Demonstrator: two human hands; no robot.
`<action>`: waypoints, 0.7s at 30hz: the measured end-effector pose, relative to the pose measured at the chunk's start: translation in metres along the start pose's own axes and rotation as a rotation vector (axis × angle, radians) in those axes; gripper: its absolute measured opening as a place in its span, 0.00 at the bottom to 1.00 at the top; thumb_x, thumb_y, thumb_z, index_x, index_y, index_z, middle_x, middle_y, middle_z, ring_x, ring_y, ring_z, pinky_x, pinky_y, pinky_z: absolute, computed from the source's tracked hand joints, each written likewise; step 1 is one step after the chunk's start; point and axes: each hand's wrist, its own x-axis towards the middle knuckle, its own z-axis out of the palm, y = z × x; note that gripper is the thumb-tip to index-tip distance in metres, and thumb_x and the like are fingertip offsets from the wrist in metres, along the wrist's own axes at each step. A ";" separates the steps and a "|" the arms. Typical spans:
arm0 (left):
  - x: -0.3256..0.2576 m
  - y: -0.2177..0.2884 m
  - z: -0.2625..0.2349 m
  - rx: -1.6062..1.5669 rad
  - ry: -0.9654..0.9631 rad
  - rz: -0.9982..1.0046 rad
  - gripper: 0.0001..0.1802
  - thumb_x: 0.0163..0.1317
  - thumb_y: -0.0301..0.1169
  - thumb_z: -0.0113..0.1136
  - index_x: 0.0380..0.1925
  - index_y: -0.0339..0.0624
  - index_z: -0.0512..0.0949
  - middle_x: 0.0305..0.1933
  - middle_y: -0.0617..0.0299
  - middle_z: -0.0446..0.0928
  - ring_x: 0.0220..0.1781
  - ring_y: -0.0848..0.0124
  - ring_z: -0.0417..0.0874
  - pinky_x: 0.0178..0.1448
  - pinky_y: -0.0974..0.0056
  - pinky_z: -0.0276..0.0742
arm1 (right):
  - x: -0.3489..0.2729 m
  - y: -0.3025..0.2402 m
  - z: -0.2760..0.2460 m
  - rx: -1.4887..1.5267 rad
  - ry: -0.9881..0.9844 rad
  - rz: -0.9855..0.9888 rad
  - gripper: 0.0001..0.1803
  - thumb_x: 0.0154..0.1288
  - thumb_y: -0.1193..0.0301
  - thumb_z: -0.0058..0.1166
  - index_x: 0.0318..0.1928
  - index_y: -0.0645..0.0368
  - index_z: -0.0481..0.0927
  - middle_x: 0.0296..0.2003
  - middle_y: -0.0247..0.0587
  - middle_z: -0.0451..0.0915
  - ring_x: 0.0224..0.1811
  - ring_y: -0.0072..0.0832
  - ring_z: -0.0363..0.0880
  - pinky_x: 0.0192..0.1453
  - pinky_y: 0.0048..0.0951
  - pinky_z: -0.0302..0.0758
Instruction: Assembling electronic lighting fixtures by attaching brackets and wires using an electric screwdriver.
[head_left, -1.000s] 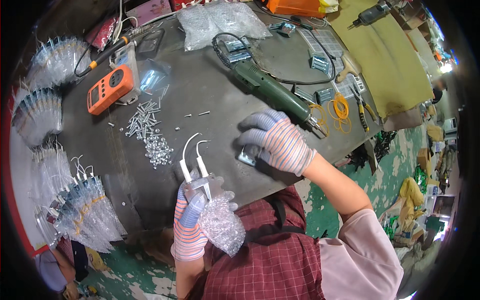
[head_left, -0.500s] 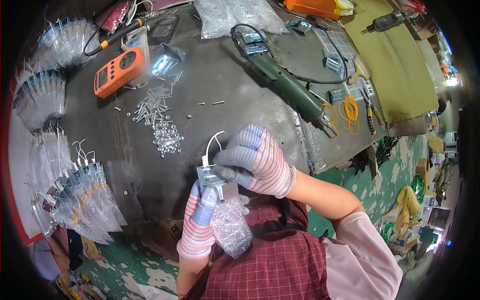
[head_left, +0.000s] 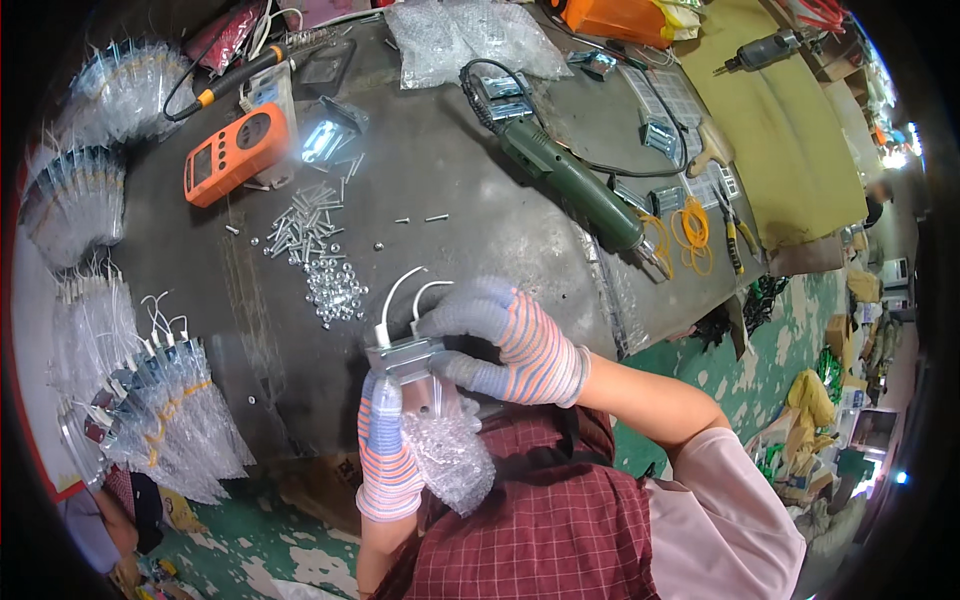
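In my striped gloves I hold a silvery metal bracket (head_left: pixel 410 353) over the near edge of the workbench. Two curved white wires (head_left: pixel 397 290) rise from white ends on its upper side. Below it hangs a bubble-wrapped body (head_left: pixel 448 458); the wrap hides what is inside. My left hand (head_left: pixel 390 455) grips the bracket and wrap from the left and below, its fingers partly hidden behind. The thumb and fingers of my right hand (head_left: pixel 515 345) pinch the bracket's right end, close to the base of the right wire.
Loose screws (head_left: pixel 305 222) and nuts (head_left: pixel 335 290) lie on the bench beyond my hands. An orange meter (head_left: pixel 235 155) stands behind them. To the right lie a green power screwdriver (head_left: pixel 570 180), yellow ties (head_left: pixel 692 235) and pliers (head_left: pixel 735 230). Bubble-wrapped bundles (head_left: pixel 175 410) line the left.
The bracket has turned in my hands and shifted slightly left, so both white wires now show. My right hand has lowered, its fingers spreading around the bracket's right end.
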 end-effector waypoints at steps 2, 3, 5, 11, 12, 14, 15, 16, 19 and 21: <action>-0.002 0.007 -0.004 0.017 0.075 0.063 0.34 0.68 0.55 0.51 0.58 0.35 0.70 0.42 0.46 0.80 0.35 0.56 0.85 0.37 0.51 0.86 | 0.015 0.000 -0.003 0.041 -0.052 -0.009 0.15 0.58 0.68 0.62 0.45 0.58 0.80 0.39 0.45 0.79 0.42 0.46 0.77 0.49 0.42 0.74; -0.005 0.007 0.000 0.105 0.263 0.122 0.42 0.61 0.66 0.51 0.57 0.37 0.72 0.31 0.46 0.80 0.28 0.57 0.82 0.30 0.56 0.81 | 0.024 0.002 -0.006 0.001 -0.051 -0.003 0.14 0.59 0.67 0.61 0.44 0.58 0.80 0.39 0.45 0.79 0.43 0.45 0.77 0.49 0.41 0.74; -0.010 0.019 -0.006 -0.022 0.295 0.151 0.42 0.60 0.67 0.52 0.54 0.37 0.73 0.29 0.49 0.79 0.25 0.59 0.80 0.29 0.57 0.79 | 0.047 0.012 -0.009 -0.146 -0.008 -0.024 0.12 0.62 0.66 0.58 0.43 0.57 0.81 0.40 0.44 0.80 0.44 0.43 0.78 0.51 0.41 0.74; -0.007 0.031 -0.024 -0.100 0.425 0.283 0.48 0.52 0.71 0.58 0.55 0.37 0.72 0.34 0.49 0.78 0.30 0.58 0.81 0.32 0.56 0.80 | 0.142 0.043 0.027 -0.693 -0.122 0.031 0.10 0.60 0.69 0.56 0.41 0.56 0.81 0.40 0.45 0.82 0.47 0.43 0.81 0.51 0.41 0.76; -0.007 0.033 -0.023 -0.141 0.418 0.289 0.45 0.54 0.70 0.57 0.55 0.41 0.72 0.34 0.51 0.78 0.31 0.60 0.80 0.32 0.57 0.79 | 0.152 0.043 0.034 -0.690 -0.122 0.027 0.10 0.60 0.69 0.56 0.41 0.56 0.81 0.40 0.45 0.82 0.47 0.43 0.81 0.51 0.41 0.76; -0.006 0.030 -0.030 -0.169 0.380 0.249 0.44 0.54 0.69 0.57 0.55 0.41 0.72 0.34 0.51 0.78 0.30 0.59 0.80 0.32 0.55 0.79 | 0.164 0.039 0.043 -0.954 -0.381 0.019 0.11 0.56 0.72 0.57 0.42 0.56 0.81 0.39 0.47 0.83 0.47 0.42 0.83 0.49 0.41 0.78; -0.006 0.029 -0.033 -0.201 0.345 0.211 0.44 0.54 0.69 0.57 0.55 0.41 0.72 0.34 0.52 0.78 0.30 0.59 0.80 0.32 0.54 0.80 | 0.165 0.036 0.046 -0.977 -0.399 -0.049 0.10 0.54 0.75 0.58 0.38 0.58 0.82 0.35 0.48 0.85 0.43 0.42 0.85 0.45 0.42 0.80; -0.007 0.030 -0.034 -0.207 0.347 0.217 0.44 0.54 0.69 0.57 0.55 0.41 0.72 0.34 0.52 0.78 0.30 0.59 0.80 0.32 0.54 0.80 | 0.166 0.036 0.048 -0.978 -0.402 -0.057 0.10 0.54 0.75 0.58 0.38 0.58 0.82 0.35 0.48 0.85 0.43 0.42 0.85 0.45 0.42 0.80; -0.006 0.033 -0.032 -0.210 0.353 0.204 0.43 0.56 0.68 0.56 0.55 0.40 0.72 0.34 0.51 0.78 0.31 0.58 0.80 0.32 0.51 0.80 | 0.171 0.036 0.042 -1.024 -0.523 -0.012 0.07 0.55 0.76 0.53 0.36 0.58 0.80 0.29 0.49 0.82 0.36 0.47 0.84 0.38 0.46 0.80; -0.006 0.034 -0.032 -0.186 0.338 0.191 0.43 0.57 0.68 0.55 0.55 0.39 0.72 0.34 0.50 0.78 0.31 0.57 0.81 0.32 0.51 0.81 | 0.158 0.044 0.033 -0.872 -0.369 0.042 0.09 0.58 0.74 0.53 0.39 0.58 0.81 0.34 0.50 0.82 0.39 0.48 0.83 0.43 0.42 0.80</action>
